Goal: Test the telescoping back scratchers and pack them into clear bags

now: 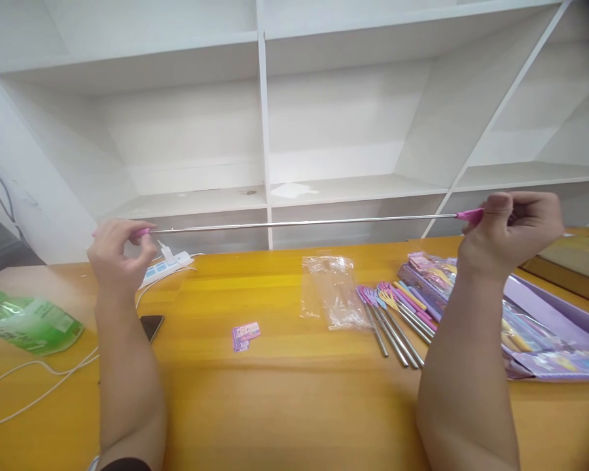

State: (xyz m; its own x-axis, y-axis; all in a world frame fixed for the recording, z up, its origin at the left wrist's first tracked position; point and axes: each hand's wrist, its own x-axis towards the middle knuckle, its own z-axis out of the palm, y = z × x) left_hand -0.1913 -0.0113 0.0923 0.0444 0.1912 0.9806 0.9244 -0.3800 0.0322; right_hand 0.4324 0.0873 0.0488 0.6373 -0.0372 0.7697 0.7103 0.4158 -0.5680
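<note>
Holding a telescopic rod (299,224) stretched level, left hand (115,252) and right hand (510,229) pinch its pink ends between fingertips; steady, in-line pulling looks wisest to avoid bending it.

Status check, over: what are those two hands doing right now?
Left hand and right hand each pinch a pink end of a long metal rod, level above the table. Nothing blocking it.

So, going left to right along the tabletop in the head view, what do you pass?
Green pouch → black phone → white power strip → small pink label → clear plastic bag → row of metal rods with coloured tips → purple packaging.
</note>
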